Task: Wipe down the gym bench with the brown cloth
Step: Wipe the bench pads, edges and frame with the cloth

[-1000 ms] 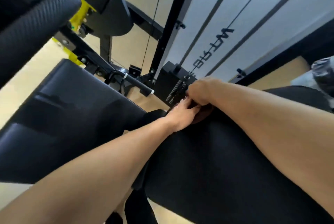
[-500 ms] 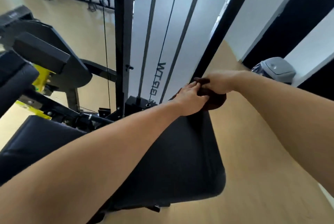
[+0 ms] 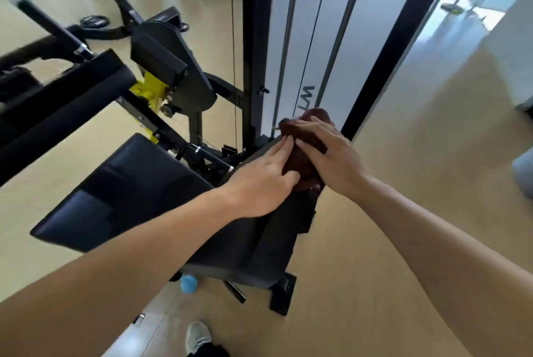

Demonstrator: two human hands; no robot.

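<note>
The brown cloth [image 3: 302, 155] is bunched on the far right end of the black padded gym bench [image 3: 135, 183]. My right hand [image 3: 331, 157] lies over the cloth from the right, fingers spread across its top. Pressing on the cloth's left side is my left hand [image 3: 262, 183], its fingers pointing into the folds. Both hands cover most of the cloth; only its top and middle show. The bench pad runs from the lower left up toward the hands.
A black cable machine frame [image 3: 255, 48] with a white panel stands right behind the bench end. Black pads and a yellow bracket [image 3: 150, 91] sit at the left. A blue ball [image 3: 188, 283] lies under the bench, and my shoe [image 3: 197, 336] is on the wooden floor.
The view has pulled back and risen, so more of the bench and floor shows. Both hands stay on the cloth at the bench end, now spread flatter over it.
</note>
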